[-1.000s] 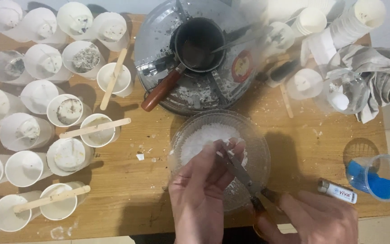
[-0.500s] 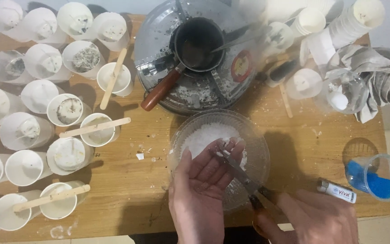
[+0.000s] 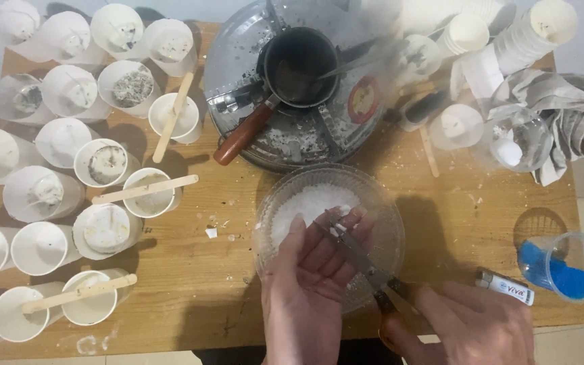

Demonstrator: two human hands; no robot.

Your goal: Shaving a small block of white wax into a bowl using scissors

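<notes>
My left hand (image 3: 312,284) is held over a clear glass bowl (image 3: 386,203) that contains white flakes (image 3: 309,203). Its fingers pinch a small white piece at the tips, just over the flakes. My right hand (image 3: 471,328) grips a pair of scissors (image 3: 363,260) by orange handles at the bowl's near right rim. The metal blades point up and left and lie against the left fingers. What the fingertips pinch is partly hidden by the blades.
A metal pan (image 3: 285,128) bears a dark small pot (image 3: 299,64) with a brown handle. Several white paper cups (image 3: 106,162) fill the left side, some with wooden sticks (image 3: 144,189). A cup of blue bits (image 3: 566,267), a white lighter (image 3: 505,287) and a cloth (image 3: 566,115) lie right.
The left fingers have shifted slightly along the scissor blades over the bowl. Both hands stay in nearly the same place.
</notes>
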